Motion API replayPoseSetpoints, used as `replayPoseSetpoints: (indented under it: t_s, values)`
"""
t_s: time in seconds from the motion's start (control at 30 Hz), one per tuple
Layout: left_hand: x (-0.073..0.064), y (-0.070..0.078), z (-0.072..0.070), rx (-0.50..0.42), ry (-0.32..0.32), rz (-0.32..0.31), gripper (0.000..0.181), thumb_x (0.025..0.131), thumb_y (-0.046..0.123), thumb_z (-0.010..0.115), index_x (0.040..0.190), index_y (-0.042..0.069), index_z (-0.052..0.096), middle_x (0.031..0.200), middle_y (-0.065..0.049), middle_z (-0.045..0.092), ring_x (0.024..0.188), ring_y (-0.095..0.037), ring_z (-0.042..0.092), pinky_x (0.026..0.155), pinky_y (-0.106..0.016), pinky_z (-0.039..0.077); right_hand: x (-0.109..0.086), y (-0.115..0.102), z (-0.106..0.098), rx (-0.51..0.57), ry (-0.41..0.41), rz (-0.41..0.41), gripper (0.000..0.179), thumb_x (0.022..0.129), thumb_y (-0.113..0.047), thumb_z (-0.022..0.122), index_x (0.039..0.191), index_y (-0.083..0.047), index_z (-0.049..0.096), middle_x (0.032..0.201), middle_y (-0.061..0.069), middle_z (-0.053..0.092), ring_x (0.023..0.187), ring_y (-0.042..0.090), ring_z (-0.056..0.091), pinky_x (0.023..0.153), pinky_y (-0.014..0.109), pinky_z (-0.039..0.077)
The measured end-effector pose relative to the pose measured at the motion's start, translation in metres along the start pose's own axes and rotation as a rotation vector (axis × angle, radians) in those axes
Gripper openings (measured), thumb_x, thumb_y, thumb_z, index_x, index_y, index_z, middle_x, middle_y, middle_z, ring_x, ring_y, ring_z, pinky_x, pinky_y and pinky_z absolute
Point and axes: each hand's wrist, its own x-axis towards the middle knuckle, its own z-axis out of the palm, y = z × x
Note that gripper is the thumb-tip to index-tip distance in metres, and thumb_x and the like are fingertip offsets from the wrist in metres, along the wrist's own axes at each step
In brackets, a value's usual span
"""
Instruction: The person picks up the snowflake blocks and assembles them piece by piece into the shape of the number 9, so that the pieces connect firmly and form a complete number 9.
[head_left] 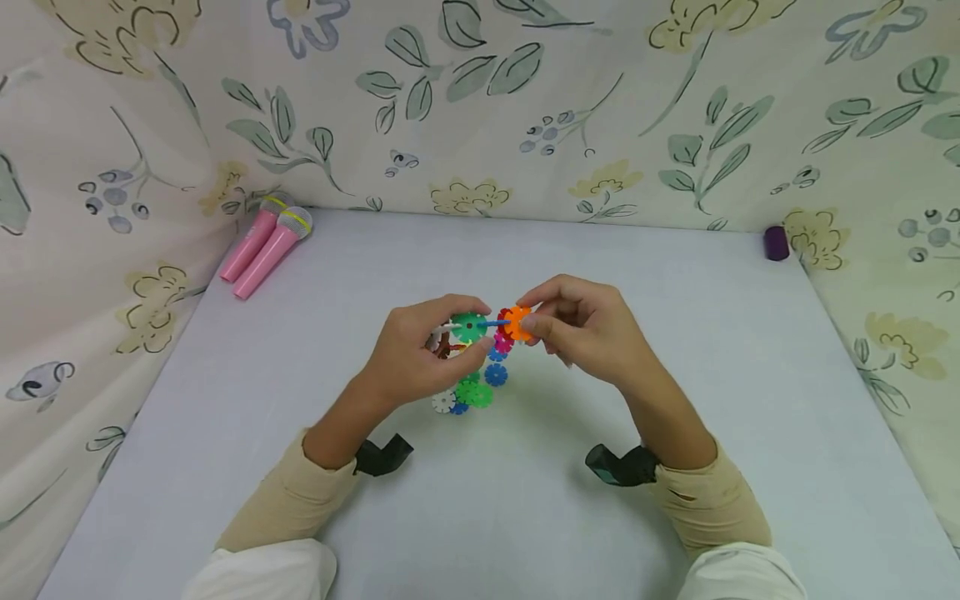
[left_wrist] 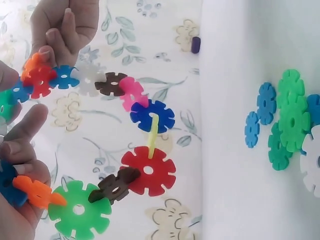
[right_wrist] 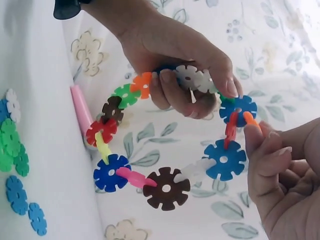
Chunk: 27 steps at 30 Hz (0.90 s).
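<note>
Slotted plastic snowflake discs of many colours are linked into a chain that hangs in a loop between both hands. My left hand (head_left: 420,350) pinches the chain near a green disc (head_left: 469,326), with more links running across its palm. My right hand (head_left: 588,325) pinches an orange disc (head_left: 517,323) between thumb and forefinger. In the right wrist view that orange disc meets a blue disc (right_wrist: 238,110); fingertips hide how far it is slotted in. Lower in the loop hang a brown disc (right_wrist: 166,188) and a red disc (left_wrist: 149,170).
Several loose discs, including a bright green one (head_left: 480,394) and a blue one (head_left: 496,374), lie on the white table below the hands. Two pink toy microphones (head_left: 272,254) lie at the back left. A dark purple cylinder (head_left: 776,243) stands at the back right, near the floral cloth.
</note>
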Motion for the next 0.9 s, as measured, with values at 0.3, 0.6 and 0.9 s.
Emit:
replayPoseSetpoints:
  t_s: [0.3,0.6,0.9]
  values:
    - [0.000,0.001,-0.003,0.007,-0.063,-0.020,0.030,0.085,0.020,0.075,0.110,0.006,0.067,0.076,0.008,0.064,0.053,-0.003,0.046,0.045,-0.023,0.043,0.001,0.004,0.002,0.065,-0.021,0.020,0.012,0.090,0.009,0.068,0.102,0.005,0.069,0.072,0.013,0.065,0.051,0.023,0.052,0.042,0.029,0.046]
    - [0.001,-0.001,-0.007,0.039,-0.188,-0.157,0.035,0.088,0.019,0.079,0.119,0.008,0.068,0.109,0.002,0.069,0.082,-0.006,0.061,0.067,-0.024,0.055,0.010,0.021,0.005,0.133,-0.074,0.170,0.017,0.094,-0.002,0.069,0.111,0.002,0.066,0.079,0.027,0.064,0.058,0.027,0.058,0.046,0.029,0.048]
    - [0.002,-0.001,-0.011,0.047,-0.201,-0.269,0.045,0.083,0.029,0.085,0.122,0.012,0.071,0.111,0.005,0.068,0.097,-0.011,0.059,0.080,-0.031,0.054,0.018,0.037,0.006,0.041,-0.073,0.125,0.016,0.100,-0.011,0.063,0.112,-0.002,0.060,0.072,0.016,0.063,0.051,0.027,0.048,0.042,0.027,0.040]
